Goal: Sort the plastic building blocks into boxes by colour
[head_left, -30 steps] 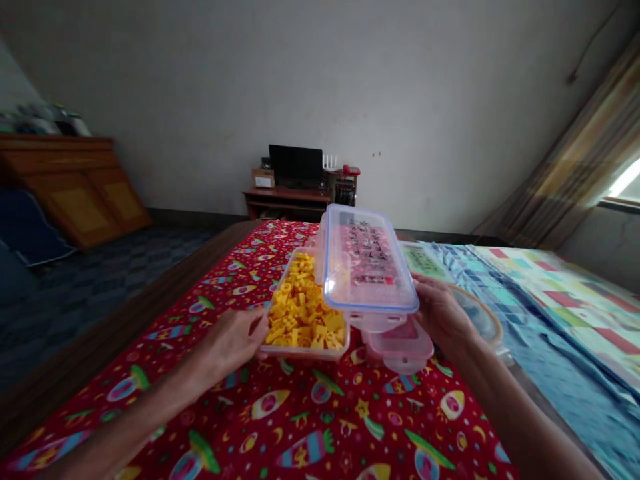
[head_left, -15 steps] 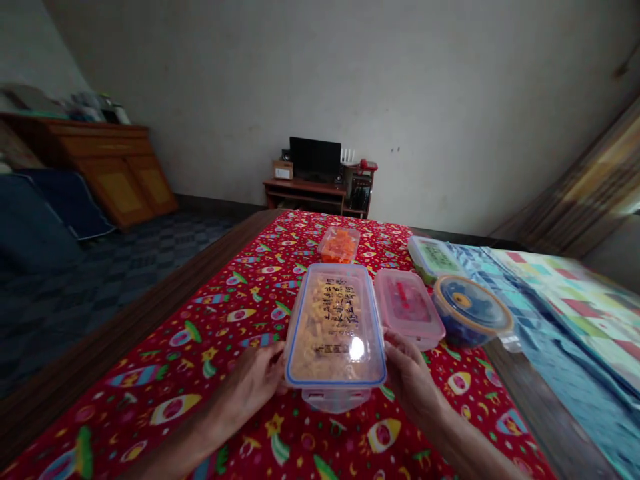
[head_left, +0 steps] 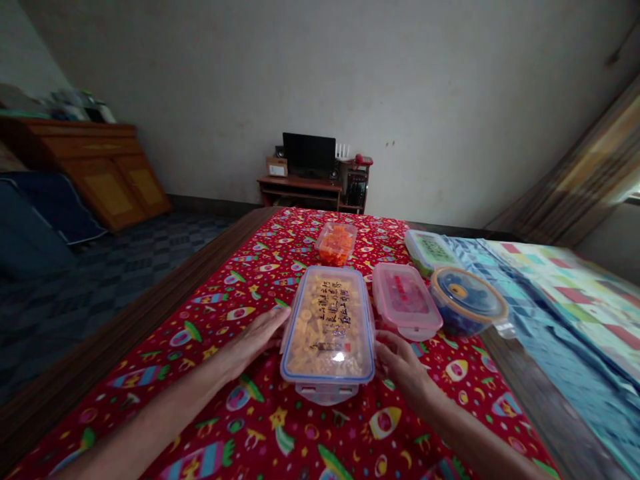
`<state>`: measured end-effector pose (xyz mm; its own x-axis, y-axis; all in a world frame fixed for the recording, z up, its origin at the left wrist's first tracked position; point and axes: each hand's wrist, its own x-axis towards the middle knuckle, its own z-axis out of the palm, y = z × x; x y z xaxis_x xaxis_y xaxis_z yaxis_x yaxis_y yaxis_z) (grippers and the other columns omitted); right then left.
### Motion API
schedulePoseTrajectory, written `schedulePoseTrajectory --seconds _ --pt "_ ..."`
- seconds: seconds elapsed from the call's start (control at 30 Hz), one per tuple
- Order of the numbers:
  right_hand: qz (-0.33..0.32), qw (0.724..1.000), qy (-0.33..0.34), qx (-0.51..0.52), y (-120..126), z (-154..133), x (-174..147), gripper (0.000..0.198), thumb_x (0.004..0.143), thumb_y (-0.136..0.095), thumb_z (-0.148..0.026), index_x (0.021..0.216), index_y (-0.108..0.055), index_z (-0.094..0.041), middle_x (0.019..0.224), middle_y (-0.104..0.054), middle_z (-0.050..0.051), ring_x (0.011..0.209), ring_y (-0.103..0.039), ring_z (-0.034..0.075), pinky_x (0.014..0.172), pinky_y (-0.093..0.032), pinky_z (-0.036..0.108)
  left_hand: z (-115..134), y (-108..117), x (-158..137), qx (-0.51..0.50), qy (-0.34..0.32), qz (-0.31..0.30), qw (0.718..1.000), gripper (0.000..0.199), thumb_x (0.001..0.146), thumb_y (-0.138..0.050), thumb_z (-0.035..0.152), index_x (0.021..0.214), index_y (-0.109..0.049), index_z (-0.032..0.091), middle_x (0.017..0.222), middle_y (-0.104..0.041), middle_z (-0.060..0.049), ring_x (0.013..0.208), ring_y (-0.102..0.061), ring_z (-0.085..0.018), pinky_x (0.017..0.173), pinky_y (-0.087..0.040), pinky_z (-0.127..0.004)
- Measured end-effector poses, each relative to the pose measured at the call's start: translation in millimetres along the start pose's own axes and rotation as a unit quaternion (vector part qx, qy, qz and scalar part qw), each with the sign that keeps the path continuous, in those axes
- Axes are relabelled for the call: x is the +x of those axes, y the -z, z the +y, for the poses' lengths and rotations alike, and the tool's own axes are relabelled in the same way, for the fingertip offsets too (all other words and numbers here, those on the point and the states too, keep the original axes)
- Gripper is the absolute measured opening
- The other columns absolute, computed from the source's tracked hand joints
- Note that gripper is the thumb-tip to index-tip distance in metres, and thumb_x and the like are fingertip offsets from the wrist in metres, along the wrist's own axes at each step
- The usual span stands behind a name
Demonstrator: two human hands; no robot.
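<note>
A clear food box [head_left: 327, 327] with a blue-edged lid and dark writing stands on the red cloth in front of me, with pale yellow pieces inside. My left hand [head_left: 260, 337] lies along the box's left side, fingers stretched out and open. On the other side, my right hand [head_left: 403, 363] has its loosely bent fingers against or very near the right edge; it is open, and its fingertips are partly hidden. One side flap of the box hangs down at the front. Close to my right hand is a pink-lidded box [head_left: 405, 300] with red contents.
Beyond the blue-edged box sits an open clear tub [head_left: 336, 243] of orange pieces. To the right are a round bowl [head_left: 467, 300] with an orange-rimmed lid and a green-filled box [head_left: 433, 250]. The table's wooden edge [head_left: 525, 373] borders a bed with blue bedding [head_left: 575, 360].
The blue-edged box has come down and slightly left and now rests flatter on the cloth. My left hand has loosened, fingers extending forward along its side; my right hand has shifted slightly left.
</note>
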<state>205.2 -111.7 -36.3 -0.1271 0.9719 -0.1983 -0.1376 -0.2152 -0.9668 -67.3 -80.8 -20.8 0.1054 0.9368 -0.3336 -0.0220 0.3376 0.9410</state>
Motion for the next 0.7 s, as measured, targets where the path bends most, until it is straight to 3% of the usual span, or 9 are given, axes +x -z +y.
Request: schedulePoseTrajectory --seconds 0.1,0.2,0.33,0.43,0.53,0.7 --pt "0.014 0.993 0.062 -0.102 5.6 4.0 0.1 0.038 0.077 -0.060 -0.047 0.099 -0.059 -0.016 0.060 -0.058 -0.002 0.051 -0.051 0.013 0.047 -0.039 0.024 -3.3 -0.5 10.0 -0.011 0.008 -0.002 1.000 0.042 0.068 -0.073 0.053 0.088 -0.061 0.019 0.089 -0.069 -0.004 0.082 -0.064 -0.020 0.071 -0.051 -0.028" --pt "0.034 0.963 0.157 -0.217 9.1 6.6 -0.4 0.040 0.084 -0.051 -0.042 0.115 -0.057 -0.019 0.088 -0.069 0.007 0.076 -0.064 0.021 0.066 -0.051 0.031 -11.1 3.2 14.8 -0.029 0.011 -0.005 1.000 0.040 0.065 -0.077 0.048 0.087 -0.061 0.018 0.088 -0.068 -0.003 0.080 -0.064 -0.017 0.071 -0.051 -0.027" --pt "0.035 0.932 0.210 -0.293 9.6 11.5 1.2 0.048 0.089 -0.043 -0.036 0.134 -0.051 -0.022 0.115 -0.068 0.011 0.100 -0.065 0.025 0.083 -0.053 0.037 -17.0 9.6 17.2 -0.032 0.007 0.005 0.999 0.036 0.064 -0.078 0.045 0.083 -0.063 0.018 0.082 -0.068 -0.002 0.077 -0.063 -0.015 0.068 -0.049 -0.024" --pt "0.035 0.929 0.207 -0.304 9.2 13.8 4.4 0.048 0.090 -0.043 -0.034 0.135 -0.053 -0.023 0.116 -0.068 0.011 0.103 -0.065 0.027 0.087 -0.052 0.041 -12.7 9.1 17.8 -0.042 0.003 0.002 0.999 0.035 0.071 -0.072 0.049 0.086 -0.064 0.018 0.086 -0.069 -0.003 0.080 -0.064 -0.017 0.071 -0.050 -0.026" --pt "0.031 0.920 0.201 -0.336 10.6 13.7 6.8 0.049 0.090 -0.042 -0.034 0.135 -0.053 -0.021 0.109 -0.071 0.012 0.098 -0.067 0.028 0.087 -0.052 0.042 -6.8 5.3 18.8 -0.042 0.012 -0.003 0.999 0.038 0.069 -0.073 0.050 0.085 -0.065 0.017 0.088 -0.069 -0.004 0.082 -0.064 -0.018 0.073 -0.050 -0.027" --pt "0.020 0.867 0.237 -0.438 14.0 4.5 4.3 0.048 0.092 -0.037 -0.029 0.136 -0.050 -0.015 0.112 -0.069 0.016 0.094 -0.068 0.028 0.081 -0.054 0.040 -8.7 2.4 22.0 -0.062 0.024 0.029 0.997 0.035 0.061 -0.079 0.043 0.077 -0.060 0.017 0.080 -0.066 -0.001 0.077 -0.062 -0.015 0.070 -0.049 -0.025"
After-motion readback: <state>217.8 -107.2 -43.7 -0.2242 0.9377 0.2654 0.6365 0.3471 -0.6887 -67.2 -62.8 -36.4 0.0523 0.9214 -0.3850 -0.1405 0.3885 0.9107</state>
